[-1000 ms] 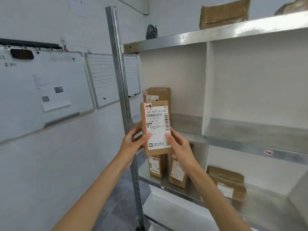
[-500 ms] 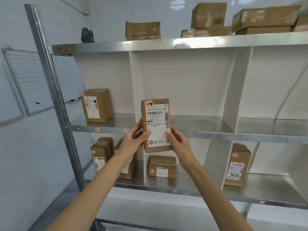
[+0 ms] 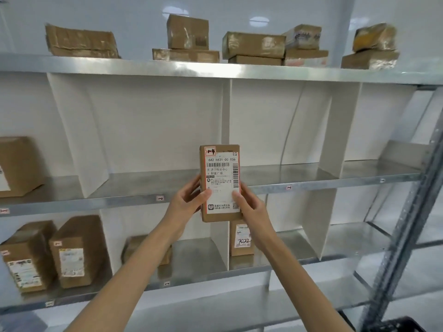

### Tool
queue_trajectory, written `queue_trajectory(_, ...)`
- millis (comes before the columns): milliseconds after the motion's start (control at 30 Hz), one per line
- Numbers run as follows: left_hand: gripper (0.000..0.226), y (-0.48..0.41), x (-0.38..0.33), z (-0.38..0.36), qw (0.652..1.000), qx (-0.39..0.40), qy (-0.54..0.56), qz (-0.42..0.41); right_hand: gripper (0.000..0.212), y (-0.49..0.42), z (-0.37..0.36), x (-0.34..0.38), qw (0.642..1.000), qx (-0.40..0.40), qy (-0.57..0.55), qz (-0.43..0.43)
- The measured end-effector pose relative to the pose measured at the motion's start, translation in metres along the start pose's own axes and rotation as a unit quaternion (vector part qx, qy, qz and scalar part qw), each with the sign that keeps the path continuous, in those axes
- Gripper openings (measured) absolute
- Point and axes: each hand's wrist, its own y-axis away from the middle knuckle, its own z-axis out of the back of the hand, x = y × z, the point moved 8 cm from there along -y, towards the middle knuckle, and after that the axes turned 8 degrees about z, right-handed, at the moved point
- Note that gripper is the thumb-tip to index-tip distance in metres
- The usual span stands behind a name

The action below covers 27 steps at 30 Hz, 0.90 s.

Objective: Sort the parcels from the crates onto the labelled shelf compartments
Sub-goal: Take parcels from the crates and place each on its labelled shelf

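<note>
**Item under handling.** Parcel (image 3: 220,183): small brown carton, held upright, label side to camera, in front of the middle shelf (image 3: 311,173). It is not set down on any shelf.

**Grip.**
- The parcel's lower half is gripped by both hands.
- Left hand (image 3: 185,206) is closed round the left edge. The thumb is laid on the label face and the fingers (image 3: 194,185) are wrapped behind.
- Right hand (image 3: 251,209) is closed round the right edge, thumb on label. Its other fingers are hidden behind the parcel.

**Markings.**
- Shipping label (image 3: 221,185), white, covers most of the front. "642 H431 00 036" is printed on it.
- Red-bordered tag (image 3: 210,151) at the top-left corner carries a handwritten mark, approx. "1-4".

**Surroundings, ref. parcel.**
- White divider (image 3: 225,111) is seen directly behind and above.
- Compartment labels are fixed to the shelf edge, one below-left (image 3: 160,198) and one to the right (image 3: 288,187). Text is too small to read.
- Carton marked "7022" (image 3: 242,239) stands just below, partly covered by the right hand.
- Flat carton (image 3: 143,248) lies below-left.
- Two upright cartons (image 3: 76,250) stand farther below-left.
- One carton (image 3: 16,166) is seen far left at approx. parcel level.
- Taped cartons (image 3: 187,32) are stacked on the top shelf, well above.
- Steel upright (image 3: 407,212) is far right.
</note>
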Motion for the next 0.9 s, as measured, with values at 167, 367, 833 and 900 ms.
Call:
queue_trajectory(167,0.057,-0.016,0.011,-0.087,0.998,0.07,0.009,0.005,0.031,0.014,0.081,0.02,0.998,-0.051,0.033,0.019)
queue_trajectory(367,0.069,-0.046,0.025,-0.18,0.989,0.146,0.001,0.012,0.028,0.03,0.171,0.036,0.989,-0.131,0.062,0.024)
queue_trajectory(833,0.061,-0.149,0.059,-0.33,0.953,0.299,0.039,0.027,0.033,0.003,0.311,0.037,0.949,-0.278,0.138,0.058)
queue_trajectory(900,0.061,-0.16,0.06,-0.35,0.945,0.324,0.038,0.029,0.033,0.0,0.328,0.039,0.94,-0.302,0.148,0.062)
